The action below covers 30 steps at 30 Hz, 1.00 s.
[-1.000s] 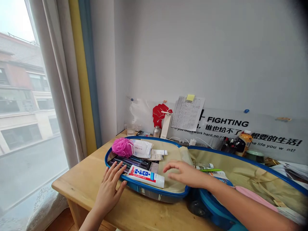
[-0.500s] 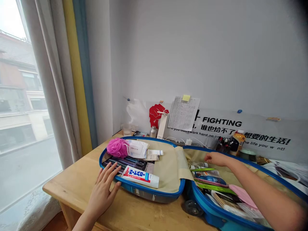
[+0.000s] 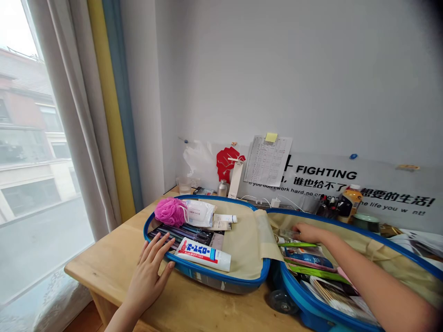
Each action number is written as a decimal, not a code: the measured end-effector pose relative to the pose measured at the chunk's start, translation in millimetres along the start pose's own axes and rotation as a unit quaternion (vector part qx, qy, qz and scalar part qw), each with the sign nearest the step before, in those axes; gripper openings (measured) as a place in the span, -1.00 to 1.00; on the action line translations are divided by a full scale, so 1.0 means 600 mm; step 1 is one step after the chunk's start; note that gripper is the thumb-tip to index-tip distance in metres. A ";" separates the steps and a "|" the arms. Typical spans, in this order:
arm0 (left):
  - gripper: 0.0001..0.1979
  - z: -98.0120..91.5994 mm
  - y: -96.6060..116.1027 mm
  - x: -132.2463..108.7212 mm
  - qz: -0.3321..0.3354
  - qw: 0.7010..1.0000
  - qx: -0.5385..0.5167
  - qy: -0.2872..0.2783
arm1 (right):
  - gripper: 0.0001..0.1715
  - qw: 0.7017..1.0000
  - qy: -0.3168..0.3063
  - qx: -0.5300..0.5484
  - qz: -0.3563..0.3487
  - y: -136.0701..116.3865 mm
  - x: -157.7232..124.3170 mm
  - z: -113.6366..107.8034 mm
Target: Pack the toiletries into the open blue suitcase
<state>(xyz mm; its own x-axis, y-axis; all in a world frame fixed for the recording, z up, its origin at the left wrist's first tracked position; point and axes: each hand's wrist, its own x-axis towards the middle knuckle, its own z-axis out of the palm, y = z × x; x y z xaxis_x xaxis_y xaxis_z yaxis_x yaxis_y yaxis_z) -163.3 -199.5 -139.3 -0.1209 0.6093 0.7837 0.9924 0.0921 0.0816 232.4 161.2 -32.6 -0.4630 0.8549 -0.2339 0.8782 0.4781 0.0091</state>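
Left hand (image 3: 148, 275) flat on suitcase (image 3: 221, 277) rim, right hand (image 3: 307, 232) grip unclear, blurred

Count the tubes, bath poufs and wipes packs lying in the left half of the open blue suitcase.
Tubes: 2, the toothpaste and a small white tube
Pink bath pouf: 1
White wipes pack: 1
Total: 4

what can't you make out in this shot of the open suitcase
Head view: whether the right hand grips anything; its fingers are turned away.
Head view: the right half of the suitcase; the forearm covers it, the frame edge cuts it.
Head view: the sheet on the wall; print too small.
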 end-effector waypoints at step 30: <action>-0.53 0.003 -0.001 -0.001 0.008 1.000 0.001 0.006 | -0.71 0.958 0.106 0.109 -0.242 -0.332 -0.076 -0.026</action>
<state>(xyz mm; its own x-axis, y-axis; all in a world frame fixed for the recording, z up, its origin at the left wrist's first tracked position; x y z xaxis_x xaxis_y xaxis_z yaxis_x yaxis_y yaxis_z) -164.1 -198.6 -140.7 -0.1042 0.6013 0.7922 0.9942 0.0833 0.0675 76.8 30.1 -8.6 -0.8164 0.5758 0.0432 0.5476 0.7958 -0.2587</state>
